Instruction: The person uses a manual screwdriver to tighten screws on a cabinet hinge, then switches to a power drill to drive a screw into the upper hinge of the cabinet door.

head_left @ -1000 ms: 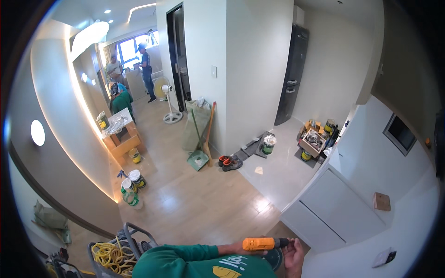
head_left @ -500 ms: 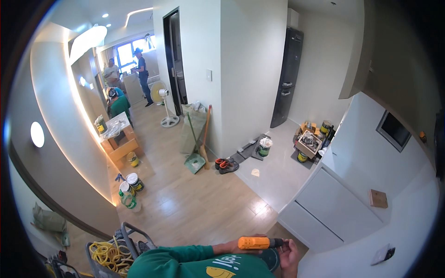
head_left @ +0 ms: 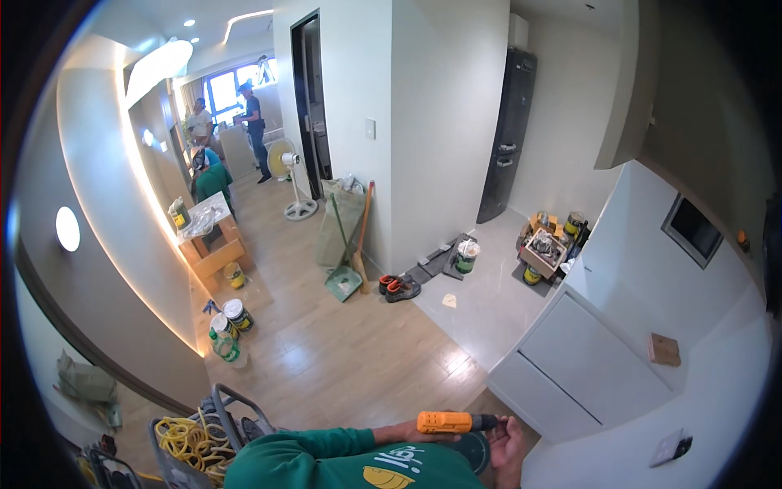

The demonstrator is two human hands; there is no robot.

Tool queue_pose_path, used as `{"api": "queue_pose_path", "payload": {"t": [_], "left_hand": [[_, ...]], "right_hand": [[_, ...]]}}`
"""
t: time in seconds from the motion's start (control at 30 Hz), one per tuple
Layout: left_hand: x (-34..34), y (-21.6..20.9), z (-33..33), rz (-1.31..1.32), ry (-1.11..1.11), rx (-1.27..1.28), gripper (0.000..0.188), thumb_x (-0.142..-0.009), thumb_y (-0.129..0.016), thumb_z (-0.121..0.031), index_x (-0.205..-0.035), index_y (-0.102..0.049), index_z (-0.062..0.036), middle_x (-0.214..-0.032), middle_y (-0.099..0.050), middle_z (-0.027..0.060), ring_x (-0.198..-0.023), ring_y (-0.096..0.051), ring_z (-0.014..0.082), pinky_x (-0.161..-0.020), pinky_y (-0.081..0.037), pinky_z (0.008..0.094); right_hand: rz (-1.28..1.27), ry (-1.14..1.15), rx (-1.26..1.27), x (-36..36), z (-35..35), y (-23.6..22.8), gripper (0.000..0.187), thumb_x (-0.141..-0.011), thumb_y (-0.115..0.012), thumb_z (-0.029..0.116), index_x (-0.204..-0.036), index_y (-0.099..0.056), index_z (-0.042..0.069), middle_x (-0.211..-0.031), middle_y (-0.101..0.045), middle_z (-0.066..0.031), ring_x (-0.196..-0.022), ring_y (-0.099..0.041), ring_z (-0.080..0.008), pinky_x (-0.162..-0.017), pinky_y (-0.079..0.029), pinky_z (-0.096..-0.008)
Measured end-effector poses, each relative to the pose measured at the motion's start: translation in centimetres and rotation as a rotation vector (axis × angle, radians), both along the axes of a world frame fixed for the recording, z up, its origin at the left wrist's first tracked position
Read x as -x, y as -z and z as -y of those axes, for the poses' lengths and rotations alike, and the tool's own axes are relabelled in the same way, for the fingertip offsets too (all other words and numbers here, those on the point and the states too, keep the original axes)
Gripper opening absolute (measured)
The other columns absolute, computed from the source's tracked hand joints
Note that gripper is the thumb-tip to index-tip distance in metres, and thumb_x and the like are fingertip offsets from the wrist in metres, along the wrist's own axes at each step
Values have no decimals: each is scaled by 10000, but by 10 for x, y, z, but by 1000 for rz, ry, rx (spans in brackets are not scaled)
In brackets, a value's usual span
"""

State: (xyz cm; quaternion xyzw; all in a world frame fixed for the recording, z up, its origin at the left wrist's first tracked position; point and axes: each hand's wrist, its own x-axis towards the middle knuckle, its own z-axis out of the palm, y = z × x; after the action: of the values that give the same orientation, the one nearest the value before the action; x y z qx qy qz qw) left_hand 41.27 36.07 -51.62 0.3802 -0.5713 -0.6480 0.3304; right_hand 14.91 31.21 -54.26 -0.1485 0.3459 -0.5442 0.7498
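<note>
An orange cordless drill (head_left: 444, 422) with a black chuck lies level in front of my green sweater, its nose to the right. My left hand (head_left: 405, 433) is closed around its handle end, partly hidden by the drill body. Just past the chuck, my right hand (head_left: 508, 447) is held palm up with fingers loosely curled and apart. Its fingertips are close to the chuck's end; whether they touch it I cannot make out. Below the drill, a dark round container rim (head_left: 472, 450) shows between my arms.
At lower left stands a frame with a coiled yellow cord (head_left: 191, 444). Paint cans (head_left: 238, 314) and a green bottle (head_left: 225, 346) line the left wall. A dustpan (head_left: 343, 282), shoes (head_left: 399, 288) and a fan (head_left: 285, 163) stand farther off. White cabinets (head_left: 578, 359) flank my right. Other people work beyond.
My right hand's fingers have loosened from around the chuck and opened somewhat. The drill stays nearly where it was in my left hand.
</note>
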Motion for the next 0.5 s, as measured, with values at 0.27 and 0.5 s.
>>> {"api": "queue_pose_path", "payload": {"t": [0.27,0.5], "left_hand": [[4,17,2,-52,-35,48,476,-986,-721,-323,-1342,-579,-40,-1251,-670,98,-1177,-630,218,-1032,-490,336],[12,16,15,-120,-4,43,505,-985,-719,-343,-1371,-585,-47,-1268,-679,95,-1186,-626,207,-1054,-479,329]], "right_hand": [[33,-9,-30,3,1,8,109,-1021,-637,230,-1027,-669,127,-1024,-724,-13,-1058,-697,-199,-975,-538,-458],[-7,56,-28,15,8,24,115,-1009,-659,241,-1065,-656,141,-1042,-720,-23,-1044,-694,-216,-932,-567,-461]]}}
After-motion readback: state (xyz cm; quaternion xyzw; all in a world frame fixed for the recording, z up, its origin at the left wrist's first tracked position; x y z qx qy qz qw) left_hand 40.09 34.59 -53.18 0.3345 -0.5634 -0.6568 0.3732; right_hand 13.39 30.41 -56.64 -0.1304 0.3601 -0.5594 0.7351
